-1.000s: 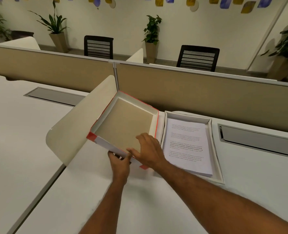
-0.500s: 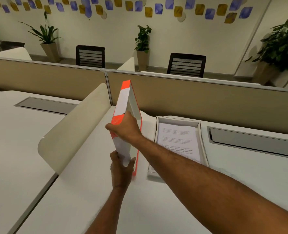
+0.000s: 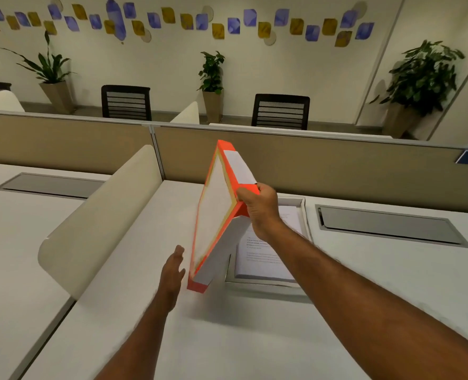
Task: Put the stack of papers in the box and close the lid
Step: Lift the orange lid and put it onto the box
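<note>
We list, on the white desk (image 3: 254, 338): one box (image 3: 265, 282), open, at centre right, holding the papers (image 3: 265, 256), printed side up. One lid (image 3: 213, 215), orange-edged with a white face, held on edge in the air, tilted, just left of the box and partly in front of it. Our right hand (image 3: 258, 208) has its fingers closed on the lid's upper far rim. Our left hand (image 3: 172, 272) is flat and open, fingers spread, holding nothing, just beside the lid's lower near corner; contact we cannot tell.
</note>
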